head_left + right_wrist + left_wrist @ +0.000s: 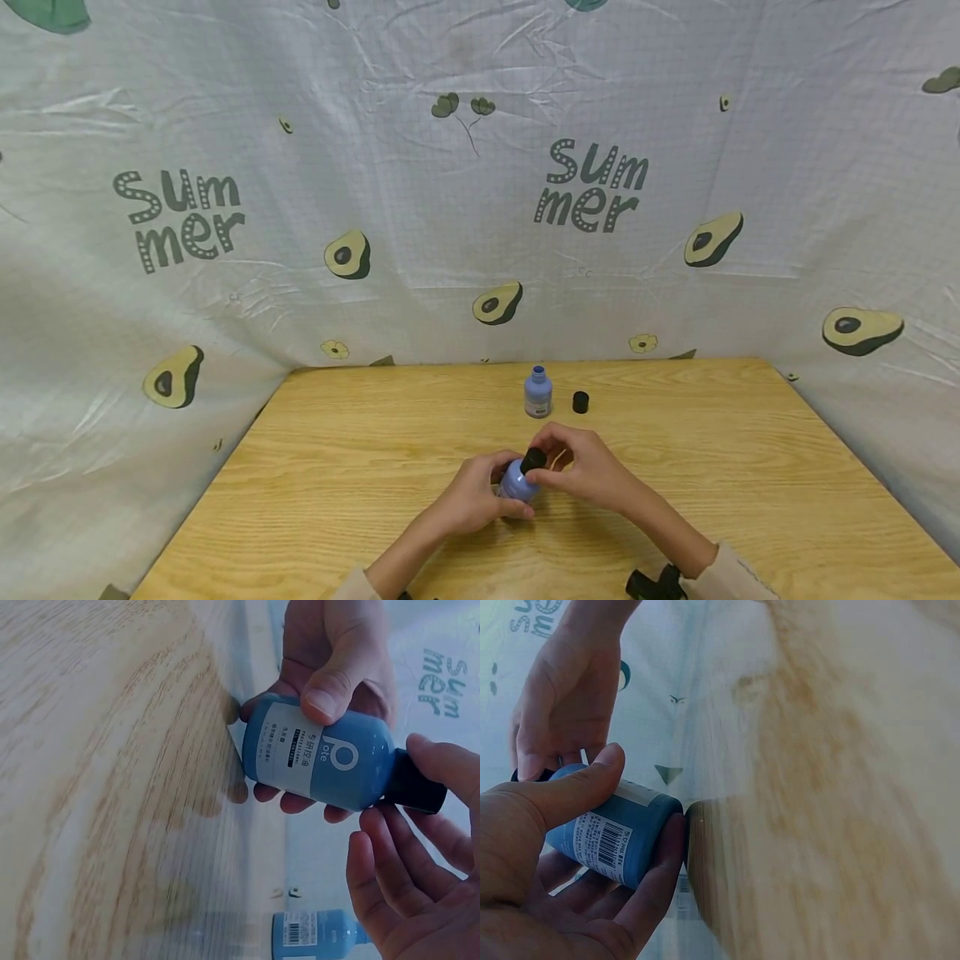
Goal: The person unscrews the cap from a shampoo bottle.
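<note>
A small blue bottle (516, 483) leans in my left hand (474, 498), gripped around its body just over the wooden table. On its neck sits a black cap (415, 784), which the thumb and fingers of my right hand (588, 468) pinch. The right wrist view shows the bottle's front label (294, 750) with a large logo. A barcode label (604, 844) faces the left wrist view. Farther back stands a second blue bottle (537, 395), upright with its mouth uncovered. To its right, a loose black cap (581, 402) rests on the table.
The wooden table (360, 450) ends at a white sheet (420, 192) printed with avocados and lettering, which hangs behind it and along both sides. A black device (656, 583) sits by the right sleeve at the bottom edge.
</note>
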The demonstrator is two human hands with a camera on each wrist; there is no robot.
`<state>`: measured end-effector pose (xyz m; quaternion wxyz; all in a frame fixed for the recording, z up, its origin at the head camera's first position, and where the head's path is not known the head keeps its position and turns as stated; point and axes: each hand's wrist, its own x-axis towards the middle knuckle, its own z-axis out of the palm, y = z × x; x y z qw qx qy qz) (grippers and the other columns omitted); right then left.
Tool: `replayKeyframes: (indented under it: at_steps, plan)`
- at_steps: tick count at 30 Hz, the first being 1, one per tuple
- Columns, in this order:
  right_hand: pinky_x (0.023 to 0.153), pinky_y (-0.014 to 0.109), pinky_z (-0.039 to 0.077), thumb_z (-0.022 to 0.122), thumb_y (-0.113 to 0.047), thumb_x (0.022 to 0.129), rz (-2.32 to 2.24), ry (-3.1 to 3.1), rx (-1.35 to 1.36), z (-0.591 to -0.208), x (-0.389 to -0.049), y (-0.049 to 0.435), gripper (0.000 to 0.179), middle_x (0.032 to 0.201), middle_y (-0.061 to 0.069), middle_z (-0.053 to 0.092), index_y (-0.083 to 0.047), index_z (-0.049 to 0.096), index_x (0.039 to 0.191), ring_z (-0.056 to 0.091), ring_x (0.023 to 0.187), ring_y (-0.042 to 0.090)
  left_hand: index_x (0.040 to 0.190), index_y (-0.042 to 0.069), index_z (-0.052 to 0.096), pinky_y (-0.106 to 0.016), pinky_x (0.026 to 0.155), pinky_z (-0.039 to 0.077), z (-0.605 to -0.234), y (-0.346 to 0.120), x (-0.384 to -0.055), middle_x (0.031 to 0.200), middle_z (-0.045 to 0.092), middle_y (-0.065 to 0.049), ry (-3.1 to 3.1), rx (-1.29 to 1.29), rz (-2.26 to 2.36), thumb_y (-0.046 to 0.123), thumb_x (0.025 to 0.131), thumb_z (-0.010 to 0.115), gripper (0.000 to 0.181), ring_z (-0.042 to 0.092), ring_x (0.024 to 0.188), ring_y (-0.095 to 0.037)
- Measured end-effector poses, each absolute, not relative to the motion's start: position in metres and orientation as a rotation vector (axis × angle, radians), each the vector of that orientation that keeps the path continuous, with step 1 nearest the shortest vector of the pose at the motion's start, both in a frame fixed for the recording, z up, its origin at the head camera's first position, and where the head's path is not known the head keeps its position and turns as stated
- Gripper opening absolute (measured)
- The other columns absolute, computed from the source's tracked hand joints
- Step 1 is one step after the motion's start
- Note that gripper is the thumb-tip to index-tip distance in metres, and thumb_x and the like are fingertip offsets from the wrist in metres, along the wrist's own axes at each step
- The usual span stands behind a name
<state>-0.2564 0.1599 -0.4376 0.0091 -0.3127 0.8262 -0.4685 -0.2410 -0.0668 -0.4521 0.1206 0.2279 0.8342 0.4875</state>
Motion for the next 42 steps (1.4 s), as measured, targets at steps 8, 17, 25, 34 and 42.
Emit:
replayKeyframes:
  at_steps: [8,17,25,34,42]
  plan:
    - [0.076,0.025,0.059,0.079,-0.026,0.093,-1.458,2.564,-1.041,-0.4353,-0.2561,0.1613,0.030,0.103,0.001,0.072,-0.011,0.071,0.117,0.064,0.088,0.004,0.136,0.012,0.065,-0.034,0.091,0.057,-0.4519,-0.0672,-0.2419,0.130,0.070,-0.007,2.449,0.667,1.414,0.018,0.083,0.089,0.059,0.069,0.112,-0.023]
    - [0.076,0.025,0.059,0.081,-0.029,0.092,-1.467,2.548,-1.009,-0.4374,-0.2580,0.1591,0.040,0.106,0.002,0.070,-0.007,0.067,0.122,0.063,0.089,0.005,0.136,0.012,0.066,-0.037,0.091,0.058,-0.4523,-0.0674,-0.2419,0.130,0.070,-0.007,2.457,0.661,1.408,0.019,0.083,0.089,0.058,0.070,0.112,-0.025]
    - [0.074,0.025,0.058,0.082,-0.030,0.090,-1.480,2.588,-0.967,-0.4380,-0.2569,0.1582,0.028,0.095,-0.003,0.069,-0.016,0.069,0.110,0.063,0.084,0.004,0.135,0.012,0.066,-0.037,0.092,0.058,-0.4519,-0.0676,-0.2424,0.128,0.071,-0.007,2.445,0.662,1.411,0.018,0.083,0.089,0.057,0.070,0.113,-0.026]
    - [0.077,0.026,0.058,0.078,-0.019,0.093,-1.466,2.541,-1.039,-0.4345,-0.2558,0.1601,0.033,0.110,0.005,0.072,-0.003,0.069,0.120,0.064,0.090,0.005,0.134,0.011,0.066,-0.036,0.092,0.058,-0.4519,-0.0670,-0.2420,0.130,0.070,-0.008,2.456,0.660,1.408,0.019,0.083,0.089,0.057,0.070,0.113,-0.026]
    - [0.077,0.026,0.059,0.081,-0.028,0.091,-1.469,2.563,-1.029,-0.4361,-0.2557,0.1591,0.043,0.113,0.005,0.071,-0.008,0.068,0.126,0.064,0.091,0.006,0.134,0.012,0.066,-0.038,0.092,0.058,-0.4528,-0.0669,-0.2412,0.130,0.070,-0.007,2.440,0.661,1.423,0.019,0.084,0.089,0.055,0.070,0.114,-0.027]
